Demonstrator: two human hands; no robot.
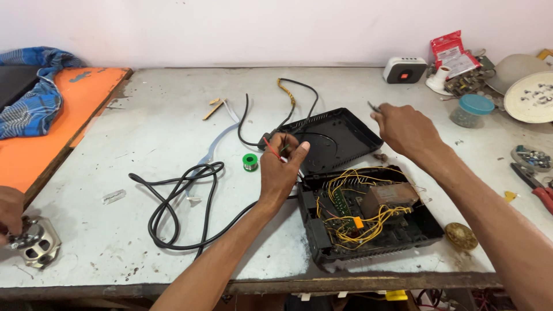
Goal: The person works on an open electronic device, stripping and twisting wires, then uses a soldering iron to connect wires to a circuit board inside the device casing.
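My left hand (280,167) pinches thin red and green wires (273,148) just left of an opened black device case (368,236). Inside the case are a green circuit board, a brown transformer block (390,197) and tangled yellow wires (360,224). The case's black lid (334,137) lies upside down behind it. My right hand (406,128) hovers over the lid's right corner, closed on a small thin metal tool (373,106). A black power cord (181,201) loops across the table to the left, and a small green solder spool (250,162) sits beside my left hand.
Another person's hand (10,210) holds a metal part (36,242) at the left edge. An orange board (52,132) with blue checked cloth (31,86) lies far left. Red-handled pliers (536,187), a teal-lidded jar (472,110), a white plate of screws (533,97) and a brass disc (461,235) crowd the right side.
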